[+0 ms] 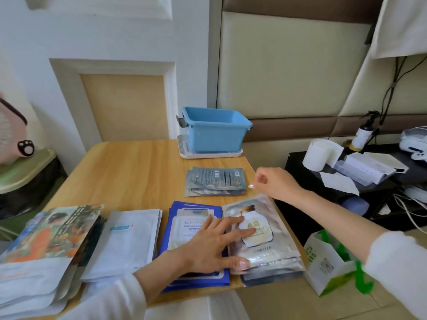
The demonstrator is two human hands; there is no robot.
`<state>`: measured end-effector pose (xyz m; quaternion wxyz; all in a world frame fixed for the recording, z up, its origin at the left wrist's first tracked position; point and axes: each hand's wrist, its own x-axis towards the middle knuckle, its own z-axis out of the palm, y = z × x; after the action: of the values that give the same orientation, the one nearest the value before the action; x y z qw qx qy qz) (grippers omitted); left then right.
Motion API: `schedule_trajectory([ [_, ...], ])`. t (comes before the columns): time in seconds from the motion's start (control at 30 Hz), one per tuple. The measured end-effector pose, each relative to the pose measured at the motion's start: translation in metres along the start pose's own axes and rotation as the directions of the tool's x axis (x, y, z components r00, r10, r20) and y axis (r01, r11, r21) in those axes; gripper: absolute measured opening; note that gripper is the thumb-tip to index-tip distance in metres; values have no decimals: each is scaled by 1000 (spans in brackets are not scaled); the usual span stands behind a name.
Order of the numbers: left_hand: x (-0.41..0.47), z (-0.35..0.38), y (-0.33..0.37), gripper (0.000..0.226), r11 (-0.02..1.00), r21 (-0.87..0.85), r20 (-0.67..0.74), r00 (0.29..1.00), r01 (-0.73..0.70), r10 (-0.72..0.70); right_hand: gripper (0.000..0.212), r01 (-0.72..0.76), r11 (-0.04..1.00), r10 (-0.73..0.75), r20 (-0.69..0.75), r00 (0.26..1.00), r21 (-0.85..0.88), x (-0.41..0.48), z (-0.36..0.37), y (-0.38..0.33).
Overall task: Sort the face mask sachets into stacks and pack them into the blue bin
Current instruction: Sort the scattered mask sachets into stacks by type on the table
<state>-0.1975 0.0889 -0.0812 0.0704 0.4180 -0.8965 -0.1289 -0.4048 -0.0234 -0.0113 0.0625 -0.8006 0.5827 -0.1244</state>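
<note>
Nearest the camera, a white sleeve [111, 299] leads to the left hand [208, 245], which lies flat with fingers spread wide, holding nothing; its fingertips [251, 230] rest on the silver sachet stack [265, 239] and its palm covers the blue-bordered stack [184, 229] beneath it. Beyond that grip, the right hand [275, 183] hovers above the far edge of the silver stack with fingers curled loosely and thumb and forefinger nearly closed; nothing is visibly pinched between them. Outward from the left grip, on its little-finger side, lie a white sachet stack [129, 241] and, further on, a stack with an orange printed picture [46, 234] overhanging the counter [129, 172] edge. Beyond both grips a grey-blue stack [215, 181] lies alone, and further still stands the blue bin [215, 130] on a white tray [208, 154], well apart from either hand. Judged from this layout, sorting is largely done: five separate stacks exist, and no loose sachet is visible. Packing has not begun as far as can be seen; the visible part of the bin interior holds no sachets. All sachets are flat, rectangular foil or film pouches; the silver ones are glossy and reflective, the white ones matt. The bin is rigid moulded plastic with a grey side latch. Stacks are slightly fanned, so they may slide when lifted.
</note>
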Motion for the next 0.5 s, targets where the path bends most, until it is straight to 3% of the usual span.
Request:
schedule_trajectory([
  [0.03,0,0,1,66,1000,1,-7,1000,2,-2,23,83,996,-84,-19,996,-39,12,9,-3],
  [0.1,0,1,2,66,1000,-3,-19,1000,7,-7,46,200,977,-193,90,977,-73,37,31,-4],
  [0.17,0,2,2,66,1000,-8,-33,999,5,-5,62,203,979,-190,223,956,-37,54,48,-8],
  [0.27,0,3,1,67,1000,-7,-44,999,0,0,53,220,973,-194,282,940,-67,67,61,-9],
  [0.33,0,4,1,68,1000,-14,-51,999,-4,4,37,348,907,-287,258,923,-238,65,54,-13],
  [0.37,0,4,1,68,1000,-17,-48,999,-2,1,29,396,863,-337,225,914,-314,64,50,-14],
  [0.43,0,5,1,68,1000,-17,-42,999,6,-7,11,376,847,-404,3,915,-376,67,39,-10],
  [0.47,0,5,1,68,1000,-25,-44,999,5,-6,7,334,879,-405,-165,899,-340,68,32,-7],
  [0.5,0,4,1,67,999,-40,-47,999,0,-2,5,257,960,-279,-291,915,-112,65,22,-7],
])
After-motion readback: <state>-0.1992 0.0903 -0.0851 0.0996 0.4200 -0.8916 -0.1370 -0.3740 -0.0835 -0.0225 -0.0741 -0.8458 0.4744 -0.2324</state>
